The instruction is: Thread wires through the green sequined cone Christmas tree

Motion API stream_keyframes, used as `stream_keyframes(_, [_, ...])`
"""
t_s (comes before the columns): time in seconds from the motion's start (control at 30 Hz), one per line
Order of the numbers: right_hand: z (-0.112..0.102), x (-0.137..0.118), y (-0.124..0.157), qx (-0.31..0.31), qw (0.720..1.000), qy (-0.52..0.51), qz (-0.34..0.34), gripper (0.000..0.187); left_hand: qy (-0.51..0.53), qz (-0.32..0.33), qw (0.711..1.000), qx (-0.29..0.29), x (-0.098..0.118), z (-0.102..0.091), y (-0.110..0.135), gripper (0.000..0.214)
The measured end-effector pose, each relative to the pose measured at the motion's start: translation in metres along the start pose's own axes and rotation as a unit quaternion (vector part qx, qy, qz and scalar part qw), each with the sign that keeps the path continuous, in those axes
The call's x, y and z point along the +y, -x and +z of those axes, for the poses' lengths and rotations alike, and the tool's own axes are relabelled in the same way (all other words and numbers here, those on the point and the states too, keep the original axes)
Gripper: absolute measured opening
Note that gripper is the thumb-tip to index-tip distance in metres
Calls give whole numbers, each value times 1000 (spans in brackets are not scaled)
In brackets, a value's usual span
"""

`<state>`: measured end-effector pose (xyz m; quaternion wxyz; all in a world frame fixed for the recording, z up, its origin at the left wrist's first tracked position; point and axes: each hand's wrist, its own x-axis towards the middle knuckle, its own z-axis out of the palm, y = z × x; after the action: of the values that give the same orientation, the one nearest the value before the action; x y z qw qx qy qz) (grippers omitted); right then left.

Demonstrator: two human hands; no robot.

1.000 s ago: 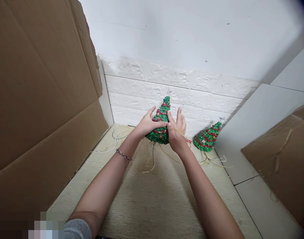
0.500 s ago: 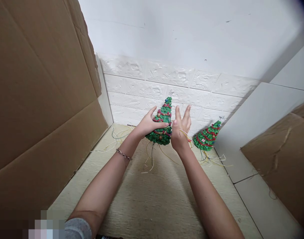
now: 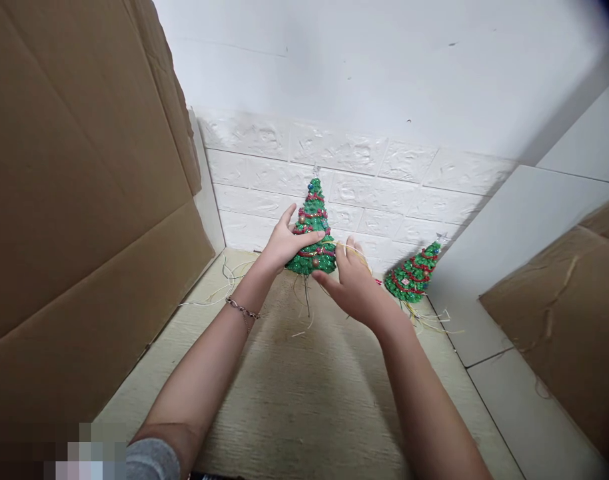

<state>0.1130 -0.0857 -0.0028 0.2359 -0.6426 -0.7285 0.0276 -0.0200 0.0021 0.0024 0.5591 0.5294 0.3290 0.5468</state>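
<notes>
Green glitter coats the small Christmas tree ornament (image 3: 312, 260) at the centre of the head view, held just before the white brick-pattern wall panel (image 3: 384, 193) at the far side. Its long axis stands nearly upright, tip up, with red garland and small baubles wound round it and thin wires (image 3: 300, 297) hanging below. The left hand (image 3: 284, 243) is the nearer, its fingers spread and laid across the tree's front, seemingly holding it. The right hand (image 3: 352, 287) sits just right of the tree's base, fingers part open; pale strands (image 3: 354, 250) cross them, but whether it has hold of any, I cannot tell. A bracelet (image 3: 242, 310) circles the left wrist. Farther right, a 2nd tree (image 3: 412, 277) leans near the far corner on the pale floorboard (image 3: 304, 393), and brown cardboard (image 3: 84, 200) walls the left.
</notes>
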Motion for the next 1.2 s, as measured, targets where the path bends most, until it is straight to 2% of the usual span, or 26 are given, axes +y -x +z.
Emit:
stream_keyframes(0.1, [-28, -8, 17, -79, 996, -12, -42, 40, 14, 6, 1000, 21, -1, -1, -3, 114])
stream_keyframes(0.13, [-34, -9, 20, -73, 997, -7, -18, 40, 15, 6, 1000, 25, -1, -2, -3, 114])
stream_keyframes(0.2, [-41, -8, 20, 8, 999, 12, 44, 40, 16, 9, 999, 30, -3, -3, -5, 115])
stream_keyframes(0.27, [-39, -3, 14, 97, 993, 14, 71, 30, 21, 10, 999, 34, -3, -4, -5, 114])
stream_keyframes(0.3, [-36, 1, 10, 121, 991, 6, 62, 25, 25, 9, 999, 36, -3, -4, -5, 113])
stream_keyframes(0.4, [-24, 14, -2, 140, 990, -13, 24, 15, 36, 3, 999, 40, -3, -3, -5, 112])
stream_keyframes(0.57, [-18, 28, -11, 246, 967, -65, -9, 15, 37, 5, 999, 34, -2, -3, -5, 113])
stream_keyframes(0.67, [-18, 35, -13, 224, 971, -84, -29, 30, 36, 3, 999, 34, -2, -3, -5, 112])
stream_keyframes(0.77, [-20, 40, -14, 152, 981, -115, -23, 20, 35, 6, 999, 35, -2, -4, -5, 111])
stream_keyframes(0.87, [-22, 39, -14, 119, 979, -165, 1, 20, 24, 6, 999, 32, -2, -5, -5, 111])
stream_keyframes(0.97, [-23, 34, -14, 126, 974, -190, -12, 28, 6, -1, 1000, 23, -1, -4, -3, 113])
stream_keyframes(1.03, [-23, 31, -13, 145, 974, -171, -30, 33, -3, -6, 1000, 13, -1, -3, -2, 115])
stream_keyframes(1.1, [-22, 29, -11, 161, 977, -137, -29, 32, -10, -7, 1000, 2, -2, -1, -1, 115])
stream_keyframes(1.2, [-21, 28, -9, 151, 984, -93, -18, 23, -23, -2, 1000, -6, -4, -1, -1, 117])
